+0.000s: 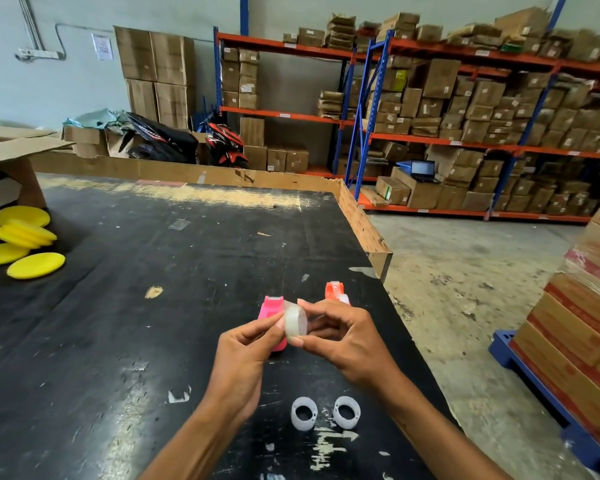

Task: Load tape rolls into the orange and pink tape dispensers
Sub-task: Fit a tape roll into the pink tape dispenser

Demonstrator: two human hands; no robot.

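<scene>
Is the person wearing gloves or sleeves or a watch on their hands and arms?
No gloves. The left hand and the right hand are bare, and both forearms are bare right down to the bottom edge of the picture, with no sleeve showing. I see no watch, ring or bracelet on either one.

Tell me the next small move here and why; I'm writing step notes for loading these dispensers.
Probably lower the tape roll toward the pink dispenser just behind it. Both hands, left hand and right hand, pinch the roll above the table, and the pink one sits nearer than the orange dispenser. Two white rings lie untouched nearer the person.
</scene>
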